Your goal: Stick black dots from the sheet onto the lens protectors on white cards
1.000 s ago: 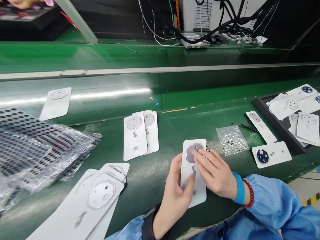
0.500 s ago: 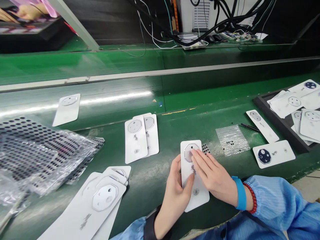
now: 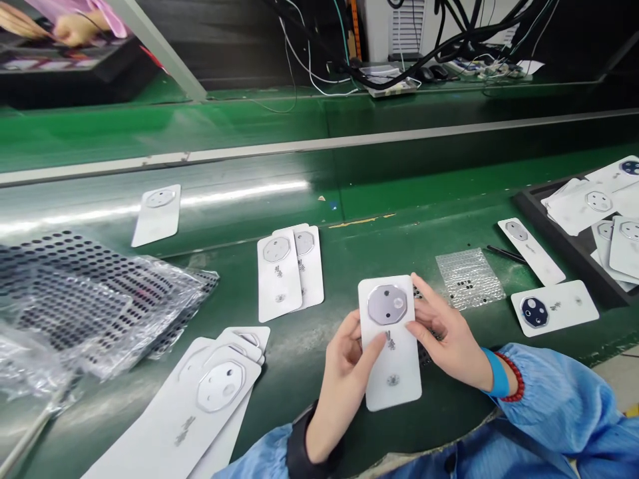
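Note:
A white phone back cover (image 3: 392,362) with an octagonal grey camera area is held upright in front of me, face towards me. My left hand (image 3: 352,376) is closed on its left edge, thumb on the face and fingers behind. My right hand (image 3: 444,332) pinches the right edge near the camera area, thumb at the edge and index finger at the top corner. Partly hidden behind the cover lies a black perforated piece (image 3: 425,356). Right of my hands, a clear sheet (image 3: 472,283) with a few black dots lies on the green bench.
To the left are two overlapping covers (image 3: 279,286), a fanned stack (image 3: 164,426), a single cover (image 3: 157,216) and a perforated sheet in clear plastic (image 3: 90,299). At right lie a dark-camera cover (image 3: 562,309), another cover (image 3: 534,253), a black pen-like tool (image 3: 506,254) and a black tray (image 3: 589,259).
My right hand has moved off the cover's face to its right edge and now grips it there. The cover has tilted up towards me. The view has shifted slightly.

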Available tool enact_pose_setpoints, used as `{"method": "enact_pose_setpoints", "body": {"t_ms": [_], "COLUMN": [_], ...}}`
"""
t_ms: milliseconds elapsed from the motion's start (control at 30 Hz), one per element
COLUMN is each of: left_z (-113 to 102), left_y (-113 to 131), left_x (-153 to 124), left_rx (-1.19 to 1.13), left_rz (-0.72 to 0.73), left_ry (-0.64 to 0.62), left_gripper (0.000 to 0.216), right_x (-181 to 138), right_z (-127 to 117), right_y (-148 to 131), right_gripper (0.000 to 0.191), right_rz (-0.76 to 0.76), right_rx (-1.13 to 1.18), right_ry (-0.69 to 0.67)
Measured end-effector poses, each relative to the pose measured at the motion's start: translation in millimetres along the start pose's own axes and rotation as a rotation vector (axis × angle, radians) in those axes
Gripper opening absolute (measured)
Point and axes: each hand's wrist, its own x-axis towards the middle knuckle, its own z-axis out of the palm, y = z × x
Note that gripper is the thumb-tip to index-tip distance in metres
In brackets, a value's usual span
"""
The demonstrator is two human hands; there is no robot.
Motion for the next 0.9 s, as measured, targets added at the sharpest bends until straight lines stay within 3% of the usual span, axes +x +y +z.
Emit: {"method": "enact_pose_setpoints", "body": {"t_ms": [100,267,367,433,533,600,667,767,900], "left_z": [1.2,1.7,-8.1,-20.0,-39.2,-46.5,-46.1,-34.2,-19.4], "left_y": [-2.6,-2.0,9.3,19.2,29.6,31.3,29.7,24.9,18.0], "left_x": [0.8,0.5,7.5,16.3,29.2,33.7,33.5,26.9,20.2], "left_rx": [0.019,0.146,0.237,0.258,0.288,0.422,0.566,0.53,0.352], "left_rz": [-0.008,0.046,0.126,0.17,0.178,0.135,0.086,0.04,-0.025], "left_ry": [0.066,0.209,0.302,0.392,0.457,0.403,0.293,0.106,-0.051], "left_gripper": [0.031,0.032,0.032,0.044,0.061,0.039,0.018,0.029,0.033], "right_x": [-2.2,-2.0,1.6,3.3,3.9,4.4,5.8,8.7,11.3], "right_z": [4.8,5.6,0.1,-4.2,-9.1,-11.3,-12.7,-13.1,-12.4], "right_y": [-3.1,-4.7,4.9,16.0,30.4,32.9,28.6,16.6,7.3], "right_gripper": [0.062,0.061,0.068,0.068,0.031,0.018,0.02,0.024,0.023], "right_rz": [0.042,0.004,-0.075,-0.155,-0.245,-0.266,-0.298,-0.389,-0.487], "right_rx": [0.152,0.045,-0.18,-0.44,-0.672,-0.649,-0.583,-0.536,-0.519], "right_ry": [-0.066,-0.092,-0.175,-0.287,-0.382,-0.297,-0.161,-0.038,-0.089]}}
